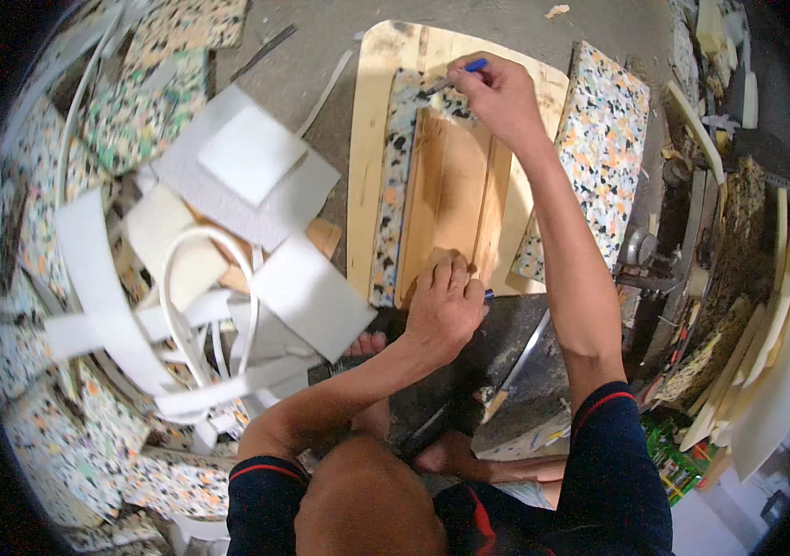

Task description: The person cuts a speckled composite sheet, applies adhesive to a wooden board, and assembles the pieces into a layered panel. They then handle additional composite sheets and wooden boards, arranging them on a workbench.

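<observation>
Head view, right hand: your right hand [499, 93] is closed around a blue pen [458, 74], tip down at the far end of the wooden template [455, 199], so the line follows that board's edge.
Head view, left hand: your left hand [444, 306] lies palm down, fingers curled over the template's near end, gripping nothing; I judge it pins the board against shifting.
Head view, foam slab: the speckled rebonded foam slab [386, 204] lies under the template, showing along its left side and far end.
Head view, base: both rest on a pale wooden board [369, 120] on the floor.
Head view, surroundings: a second speckled foam block [599, 130] leans at the board's right edge; white foam offcuts [228, 232] pile to your left.
</observation>
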The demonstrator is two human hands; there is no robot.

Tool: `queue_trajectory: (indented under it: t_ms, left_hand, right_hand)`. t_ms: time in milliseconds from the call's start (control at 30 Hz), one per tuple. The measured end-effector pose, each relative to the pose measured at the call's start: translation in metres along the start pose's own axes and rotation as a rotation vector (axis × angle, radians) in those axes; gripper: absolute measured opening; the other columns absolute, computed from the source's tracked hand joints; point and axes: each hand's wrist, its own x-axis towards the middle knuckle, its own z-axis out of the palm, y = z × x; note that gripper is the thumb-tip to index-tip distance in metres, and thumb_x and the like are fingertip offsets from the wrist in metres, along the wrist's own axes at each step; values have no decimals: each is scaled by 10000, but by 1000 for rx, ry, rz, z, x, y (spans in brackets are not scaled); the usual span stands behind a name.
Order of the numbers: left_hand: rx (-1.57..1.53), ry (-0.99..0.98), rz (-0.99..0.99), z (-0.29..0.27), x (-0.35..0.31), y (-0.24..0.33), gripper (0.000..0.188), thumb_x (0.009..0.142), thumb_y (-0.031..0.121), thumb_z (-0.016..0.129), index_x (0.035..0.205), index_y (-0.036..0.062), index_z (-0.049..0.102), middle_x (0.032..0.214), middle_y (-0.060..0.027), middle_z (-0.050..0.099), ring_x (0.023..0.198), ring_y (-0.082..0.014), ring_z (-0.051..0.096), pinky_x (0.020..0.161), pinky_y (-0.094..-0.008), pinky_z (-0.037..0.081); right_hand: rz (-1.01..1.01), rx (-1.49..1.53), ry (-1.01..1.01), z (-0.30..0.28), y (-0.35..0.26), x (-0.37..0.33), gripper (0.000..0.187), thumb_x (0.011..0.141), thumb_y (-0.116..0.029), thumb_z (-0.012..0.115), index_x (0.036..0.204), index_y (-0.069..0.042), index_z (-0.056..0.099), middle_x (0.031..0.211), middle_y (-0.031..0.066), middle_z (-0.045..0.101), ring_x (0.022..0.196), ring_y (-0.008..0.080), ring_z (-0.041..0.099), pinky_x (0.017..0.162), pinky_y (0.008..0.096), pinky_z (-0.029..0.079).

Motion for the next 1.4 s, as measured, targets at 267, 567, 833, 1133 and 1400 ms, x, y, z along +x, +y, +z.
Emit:
queue_trajectory:
  t_ms: [267, 567, 833, 1133, 1400]
  left_hand:
    - [42, -36, 10, -17, 81, -41, 459, 800, 300, 793, 1008, -68, 612, 1508, -332, 348, 1441, -537, 274, 1112, -665, 310]
    - [5, -95, -52, 0, 83, -52, 470, 866, 369, 753, 947, -60, 580, 1553, -381, 273, 1437, -605, 235, 1075, -745, 276]
    - [-14, -53, -57, 0, 85, -50, 450, 839, 337, 785, 897, -55, 572, 1516, -396, 333, 1382, -638, 316, 1031, -770, 303]
    - [-18, -76, -66, 1, 83, -51, 436, 844, 327, 775, 921, -55, 581, 1528, -388, 319, 1406, -629, 283, 1031, -763, 316]
    - [15, -54, -78, 1, 84, -50, 413, 840, 330, 767, 914, -29, 578, 1504, -367, 382, 1397, -574, 350, 1055, -709, 320]
  right_hand:
    - [218, 488, -128, -44, 57, -5, 234, 953, -130, 696, 1139, 12, 710, 873, 40, 711, 770, 96, 630, 735, 263, 526]
    - [282, 466, -267, -33, 67, -14, 218, 937, -70, 704, 1137, 12, 721, 1057, 58, 726, 957, 98, 633, 884, 257, 508]
    - [181, 379, -260, -29, 64, -10, 212, 940, -92, 683, 1118, 14, 725, 864, 52, 723, 773, 66, 575, 690, 248, 489]
    - [309, 234, -244, -44, 47, -12, 203, 946, -95, 679, 1102, 31, 713, 864, 61, 716, 768, 63, 575, 681, 244, 491]
    - [269, 283, -272, -37, 46, -10, 187, 950, -60, 681, 1120, 9, 715, 1016, 48, 732, 887, 76, 637, 786, 231, 513]
